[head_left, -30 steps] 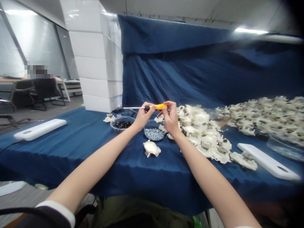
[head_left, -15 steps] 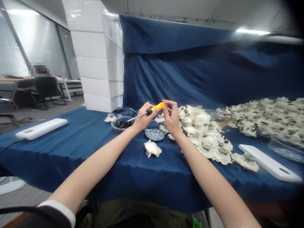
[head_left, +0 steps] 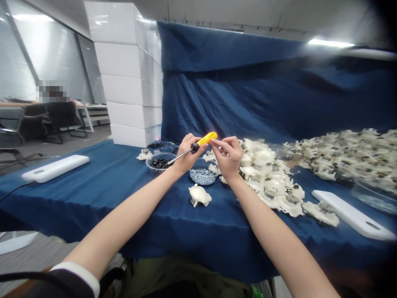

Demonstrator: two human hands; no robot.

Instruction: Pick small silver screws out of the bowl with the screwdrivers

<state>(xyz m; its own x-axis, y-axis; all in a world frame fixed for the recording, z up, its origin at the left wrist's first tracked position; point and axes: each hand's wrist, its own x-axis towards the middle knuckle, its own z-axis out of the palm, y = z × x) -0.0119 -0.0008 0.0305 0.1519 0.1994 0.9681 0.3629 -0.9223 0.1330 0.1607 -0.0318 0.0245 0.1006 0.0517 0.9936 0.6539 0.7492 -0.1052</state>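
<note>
My left hand (head_left: 187,154) grips a yellow-handled screwdriver (head_left: 204,140) with its thin metal shaft slanting down-left over a clear bowl of black small parts (head_left: 151,157). My right hand (head_left: 228,156) sits just right of the handle's end, its fingers apart and holding nothing I can see. Below the hands lies a bowl of silver screws (head_left: 202,177). One white plastic part (head_left: 199,195) rests alone on the blue-clothed table (head_left: 93,203). Right of my right hand spreads a heap of similar white parts (head_left: 266,174).
A larger heap of white parts (head_left: 350,153) covers the far right, beside a clear container (head_left: 370,196). White boards (head_left: 56,168) (head_left: 353,215) lie on both sides. Stacked white boxes (head_left: 133,74) and a blue backdrop (head_left: 248,91) stand behind. A person (head_left: 52,93) sits far left.
The screwdriver has swung from nearly level to tilted, its shaft now down-left over the bowl. My right hand has come off the handle and moved slightly right.
</note>
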